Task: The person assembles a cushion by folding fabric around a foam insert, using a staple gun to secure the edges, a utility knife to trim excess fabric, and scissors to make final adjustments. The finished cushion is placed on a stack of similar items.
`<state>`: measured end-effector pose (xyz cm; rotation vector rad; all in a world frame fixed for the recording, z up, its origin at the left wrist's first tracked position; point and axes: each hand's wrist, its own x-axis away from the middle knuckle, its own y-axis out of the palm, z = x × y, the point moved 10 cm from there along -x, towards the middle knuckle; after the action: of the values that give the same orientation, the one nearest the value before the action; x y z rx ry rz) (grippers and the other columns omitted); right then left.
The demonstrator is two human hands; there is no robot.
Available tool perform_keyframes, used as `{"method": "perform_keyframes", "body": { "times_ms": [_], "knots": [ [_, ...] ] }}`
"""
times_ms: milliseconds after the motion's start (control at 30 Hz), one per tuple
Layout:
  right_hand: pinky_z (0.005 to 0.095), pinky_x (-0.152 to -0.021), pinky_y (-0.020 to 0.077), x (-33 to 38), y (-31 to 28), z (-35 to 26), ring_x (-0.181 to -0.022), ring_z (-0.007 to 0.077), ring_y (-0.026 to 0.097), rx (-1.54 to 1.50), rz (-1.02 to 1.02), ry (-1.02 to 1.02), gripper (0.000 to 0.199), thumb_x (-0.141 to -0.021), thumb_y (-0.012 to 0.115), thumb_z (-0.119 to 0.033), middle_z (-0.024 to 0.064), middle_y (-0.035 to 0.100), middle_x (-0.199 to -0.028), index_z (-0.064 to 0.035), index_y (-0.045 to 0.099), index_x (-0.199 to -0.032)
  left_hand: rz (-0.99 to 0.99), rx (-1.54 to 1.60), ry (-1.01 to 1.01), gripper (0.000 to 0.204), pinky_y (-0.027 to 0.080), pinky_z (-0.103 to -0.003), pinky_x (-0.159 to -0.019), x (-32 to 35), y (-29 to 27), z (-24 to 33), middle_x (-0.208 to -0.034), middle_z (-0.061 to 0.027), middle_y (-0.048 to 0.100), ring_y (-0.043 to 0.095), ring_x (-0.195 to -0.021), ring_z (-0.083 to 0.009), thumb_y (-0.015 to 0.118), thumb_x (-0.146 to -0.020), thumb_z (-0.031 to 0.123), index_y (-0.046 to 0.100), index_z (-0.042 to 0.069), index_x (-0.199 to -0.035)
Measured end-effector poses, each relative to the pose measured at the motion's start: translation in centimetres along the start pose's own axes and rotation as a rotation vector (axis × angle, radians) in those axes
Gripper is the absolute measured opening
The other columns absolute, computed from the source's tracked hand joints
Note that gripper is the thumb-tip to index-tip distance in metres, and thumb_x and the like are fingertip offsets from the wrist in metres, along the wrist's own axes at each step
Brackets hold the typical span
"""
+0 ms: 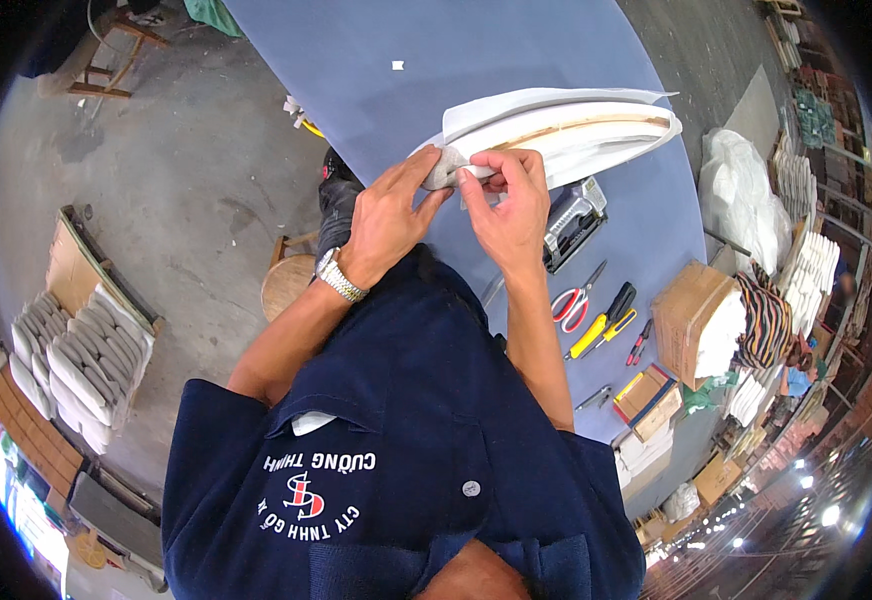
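A long curved padded piece (566, 130), with white covering and a strip of bare wood along its middle, lies on the blue-grey tabletop (356, 60). Its near left end has grey fabric (446, 168) bunched up at the tip. My left hand (393, 200) grips this grey fabric from the left, thumb and fingers closed on it. Across from it, my right hand (509, 205) pinches a fold of the white and grey cloth between thumb and forefinger. The fold's inside is hidden by my fingers. A staple gun (576, 222) lies just right of my right hand.
Red-handled scissors (576, 300), yellow-and-black hand tools (603, 322) and red pliers (640, 343) lie on the table. Cardboard boxes (691, 315) and a plastic-wrapped bundle (741, 195) stand at the right. Grey pads (86, 355) are stacked at the left, near a round wooden stool (288, 287).
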<state>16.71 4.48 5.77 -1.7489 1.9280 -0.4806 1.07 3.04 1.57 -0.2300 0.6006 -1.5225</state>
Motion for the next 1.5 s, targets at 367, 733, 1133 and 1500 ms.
{"method": "perform_keyframes", "body": {
  "times_ms": [367, 733, 1133, 1500],
  "knots": [
    [0.0281, -0.068, 0.0471, 0.6, 0.8, 1.1, -0.075, 0.0147, 0.053, 0.019, 0.048, -0.002, 0.02, -0.085, 0.082, -0.015, 0.0059, 0.054, -0.087, -0.0009, 0.067, -0.087, -0.013, 0.031, 0.033, 0.053, 0.057, -0.04, -0.096, 0.9, 0.4, 0.3, -0.133, -0.0179, 0.065, 0.065, -0.12, -0.0331, 0.08, -0.082, 0.011, 0.062, 0.002, -0.131],
    [0.0296, -0.068, 0.0467, -0.8, 1.1, 1.4, -0.076, 0.0161, 0.053, -0.124, -0.027, -0.018, 0.016, -0.088, 0.076, -0.009, 0.0065, 0.052, -0.087, -0.001, 0.063, -0.085, -0.145, 0.009, 0.066, 0.055, 0.055, -0.04, -0.099, -1.1, 0.6, 1.0, -0.138, -0.016, 0.063, 0.063, -0.124, -0.0324, 0.075, -0.081, 0.001, 0.062, 0.005, -0.135],
    [0.0276, -0.064, 0.0491, -1.8, 0.8, 2.1, -0.072, 0.0154, 0.056, -0.172, -0.012, -0.102, 0.013, -0.088, 0.077, -0.012, 0.0063, 0.055, -0.087, -0.002, 0.069, -0.092, -0.19, 0.031, 0.085, 0.053, 0.056, -0.039, -0.099, -2.2, 0.7, 1.0, -0.141, -0.0125, 0.061, 0.064, -0.123, -0.0329, 0.073, -0.083, 0.002, 0.061, 0.004, -0.135],
    [0.0315, -0.066, 0.0478, -1.6, 1.4, 0.7, -0.079, 0.0179, 0.056, 0.006, 0.037, -0.129, 0.018, -0.085, 0.082, -0.015, 0.0062, 0.055, -0.091, -0.0035, 0.069, -0.09, -0.182, 0.065, 0.006, 0.054, 0.053, -0.037, -0.103, -2.1, 0.9, 0.0, -0.141, -0.0079, 0.062, 0.06, -0.128, -0.0294, 0.072, -0.084, 0.004, 0.062, 0.011, -0.137]
  ]
}}
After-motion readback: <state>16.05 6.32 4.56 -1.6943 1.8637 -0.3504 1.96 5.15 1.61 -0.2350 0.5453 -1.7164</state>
